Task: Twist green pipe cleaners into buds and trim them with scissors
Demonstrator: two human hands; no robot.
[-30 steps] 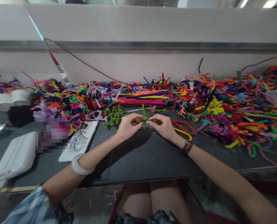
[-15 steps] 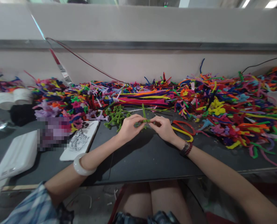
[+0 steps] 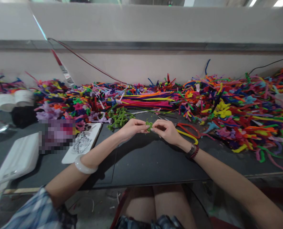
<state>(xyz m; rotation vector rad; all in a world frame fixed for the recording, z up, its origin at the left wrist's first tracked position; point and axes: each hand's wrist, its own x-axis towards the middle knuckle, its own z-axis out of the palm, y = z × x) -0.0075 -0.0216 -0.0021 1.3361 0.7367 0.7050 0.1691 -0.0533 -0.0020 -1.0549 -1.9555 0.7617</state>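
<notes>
Between my two hands is a small green pipe-cleaner piece (image 3: pixel 149 125), bent into rounded loops. My left hand (image 3: pixel 133 128) pinches it from the left with thumb and fingers. From the right, the closed fingertips of my right hand (image 3: pixel 165 131) grip its other side. Both hands are just above the dark tabletop (image 3: pixel 141 165). A pile of green pipe-cleaner pieces (image 3: pixel 119 117) lies just beyond my left hand. Scissors (image 3: pixel 187 132) with red and yellow handles rest right beside my right hand, their blades partly hidden behind it.
A bundle of straight coloured pipe cleaners (image 3: pixel 148 99) lies behind the hands. Heaps of mixed pipe-cleaner pieces (image 3: pixel 246 111) line the back and right. At left are a phone (image 3: pixel 84 143), a white power bank (image 3: pixel 18 159) with a cable, and white cups (image 3: pixel 24 98).
The green piece's upright stem no longer points up between my hands; its looped face now shows instead. My fingers have shifted slightly around it, and both hands stay in nearly the same place.
</notes>
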